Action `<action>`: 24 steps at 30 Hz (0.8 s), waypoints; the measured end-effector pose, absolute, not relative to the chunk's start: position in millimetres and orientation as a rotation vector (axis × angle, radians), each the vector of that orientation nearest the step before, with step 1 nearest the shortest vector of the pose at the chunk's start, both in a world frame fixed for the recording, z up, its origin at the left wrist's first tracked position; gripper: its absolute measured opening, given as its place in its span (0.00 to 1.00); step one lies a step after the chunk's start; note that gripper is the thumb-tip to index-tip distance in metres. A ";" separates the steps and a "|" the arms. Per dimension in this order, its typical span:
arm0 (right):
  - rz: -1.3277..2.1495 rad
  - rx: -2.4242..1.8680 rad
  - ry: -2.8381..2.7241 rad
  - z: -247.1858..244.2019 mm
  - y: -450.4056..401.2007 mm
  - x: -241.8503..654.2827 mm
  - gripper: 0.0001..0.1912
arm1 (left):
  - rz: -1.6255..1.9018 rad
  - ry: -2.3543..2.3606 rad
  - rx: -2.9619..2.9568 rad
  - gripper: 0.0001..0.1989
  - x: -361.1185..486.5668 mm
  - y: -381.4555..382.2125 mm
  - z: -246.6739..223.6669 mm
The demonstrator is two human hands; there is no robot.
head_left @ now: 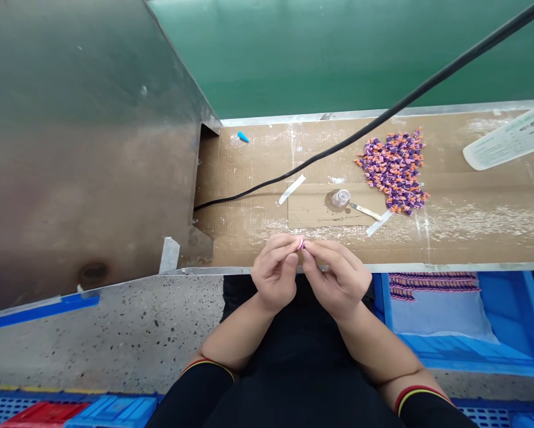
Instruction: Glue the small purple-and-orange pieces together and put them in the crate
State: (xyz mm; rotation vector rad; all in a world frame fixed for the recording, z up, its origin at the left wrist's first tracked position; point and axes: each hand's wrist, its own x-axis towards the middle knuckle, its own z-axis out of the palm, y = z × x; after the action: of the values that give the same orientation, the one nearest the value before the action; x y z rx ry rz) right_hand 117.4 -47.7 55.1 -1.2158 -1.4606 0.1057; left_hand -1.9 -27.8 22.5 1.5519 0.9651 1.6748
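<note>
My left hand (276,267) and my right hand (337,274) meet at the front edge of the cardboard-covered bench. Between their fingertips they pinch one small pink and purple piece (301,244), mostly hidden by the fingers. Beyond them a small clear cup (341,198) stands on a cardboard sheet (307,205), in a damp patch. A thin tool with a pale handle (367,212) lies with its tip close to the cup. To the right is a heap of small purple, pink and orange pieces (394,169).
A black cable (320,156) crosses above the bench. At left stands a large metal housing (93,137). A white bottle (512,137) lies at the right, and a blue cap (243,137) at the back. Below right, a blue bin (514,309) holds rows of similar pieces (436,282) on a white sheet.
</note>
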 end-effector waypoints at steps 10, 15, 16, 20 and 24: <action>0.168 -1.210 -1.427 56.9 -48.4 121.1 0.12 | 1.661 0.927 1.704 0.20 -3.9 -35.0 18.6; 0.209 -1.194 -1.414 56.4 -48.5 121.5 0.13 | 1.645 0.856 1.670 0.20 -5.6 -35.7 15.7; 0.214 -1.191 -1.411 56.2 -48.6 121.3 0.13 | 1.642 0.852 1.668 0.20 -5.8 -36.0 14.8; 0.231 -1.176 -1.399 55.8 -49.3 120.4 0.14 | 1.641 0.825 1.629 0.20 -6.0 -37.2 12.1; 0.246 -1.162 -1.394 55.3 -49.4 119.6 0.14 | 1.644 0.812 1.610 0.20 -5.8 -37.9 11.8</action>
State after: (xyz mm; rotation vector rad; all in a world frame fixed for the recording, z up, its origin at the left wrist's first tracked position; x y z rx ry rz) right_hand 119.6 -49.4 55.3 -1.1620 -1.3936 0.2463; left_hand -5.8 -37.9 11.8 1.6100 0.8121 1.6437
